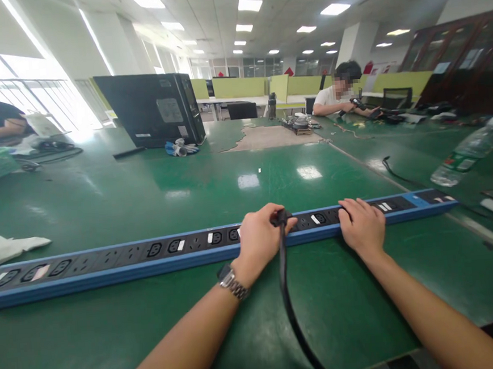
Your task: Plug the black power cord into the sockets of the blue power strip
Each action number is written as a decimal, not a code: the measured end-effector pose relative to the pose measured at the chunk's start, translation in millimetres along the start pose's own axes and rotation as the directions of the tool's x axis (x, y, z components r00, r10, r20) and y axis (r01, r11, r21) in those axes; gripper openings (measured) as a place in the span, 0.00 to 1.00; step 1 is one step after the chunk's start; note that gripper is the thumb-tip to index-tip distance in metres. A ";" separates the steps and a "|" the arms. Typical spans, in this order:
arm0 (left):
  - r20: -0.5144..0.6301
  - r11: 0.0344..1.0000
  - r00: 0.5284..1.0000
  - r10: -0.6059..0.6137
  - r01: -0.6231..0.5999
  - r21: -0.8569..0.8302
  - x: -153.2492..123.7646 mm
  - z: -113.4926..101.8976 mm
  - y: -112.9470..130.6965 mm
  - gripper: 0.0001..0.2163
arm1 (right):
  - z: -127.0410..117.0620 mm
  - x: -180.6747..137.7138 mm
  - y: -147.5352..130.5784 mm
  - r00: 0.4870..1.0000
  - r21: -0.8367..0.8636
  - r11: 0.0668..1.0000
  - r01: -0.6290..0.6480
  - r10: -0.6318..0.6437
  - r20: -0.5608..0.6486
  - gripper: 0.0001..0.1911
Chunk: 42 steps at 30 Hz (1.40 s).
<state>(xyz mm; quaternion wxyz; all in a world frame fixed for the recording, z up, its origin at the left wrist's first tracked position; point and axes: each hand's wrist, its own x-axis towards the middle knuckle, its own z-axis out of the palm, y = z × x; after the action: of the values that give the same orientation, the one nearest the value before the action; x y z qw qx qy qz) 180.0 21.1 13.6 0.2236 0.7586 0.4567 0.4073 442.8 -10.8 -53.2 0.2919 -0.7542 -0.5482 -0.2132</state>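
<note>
A long blue and black power strip [120, 261] with several sockets lies across the green table, some of its sockets marked by white labels. My left hand [261, 234], with a watch on the wrist, is closed around the black plug [284, 218] of a power cord, right at the strip's sockets. Whether the plug's pins sit in a socket is hidden by the fingers. From the plug the black cord [287, 295] hangs toward me and off the near edge. My right hand [363, 226] grips the power strip farther right, fingers over its far side and thumb on top.
On the far side stand a black computer case [150, 109] and a pair of gloves [181, 148]. A plastic bottle [466, 153] leans at the right near a thin black cable [399, 175]. White tissue [10, 251] lies at the left. Two people sit across the table.
</note>
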 end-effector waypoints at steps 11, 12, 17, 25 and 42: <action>0.089 0.981 0.994 -0.064 0.047 0.189 12.3 44.7 30.3 0.12 | -1.5 -0.1 -1.8 1.000 -0.002 1.000 0.003 -0.003 0.009 0.21; 0.091 0.982 0.994 -0.056 0.038 0.184 10.6 45.3 29.1 0.11 | -1.6 -0.1 -2.0 1.000 -0.001 1.000 0.003 -0.003 0.009 0.21; -0.007 0.988 0.992 -0.130 0.129 -0.087 10.0 48.7 17.3 0.12 | -1.4 -0.1 -1.9 1.000 0.007 1.000 -0.004 0.004 0.001 0.21; 0.103 0.974 0.995 -0.018 -0.006 0.228 9.7 48.4 27.8 0.11 | -1.3 0.0 -2.0 1.000 0.015 1.000 -0.011 0.011 0.005 0.21; 0.206 0.895 0.964 0.169 -0.238 0.377 5.0 49.0 34.9 0.09 | -1.6 -0.3 -1.8 1.000 -0.005 1.000 -0.008 0.008 0.016 0.21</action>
<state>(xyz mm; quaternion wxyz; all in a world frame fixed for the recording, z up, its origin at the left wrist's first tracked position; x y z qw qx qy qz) 239.4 10.2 12.7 0.0582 0.8634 0.4273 0.2617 441.0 -11.6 -51.9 0.2866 -0.7588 -0.5471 -0.2071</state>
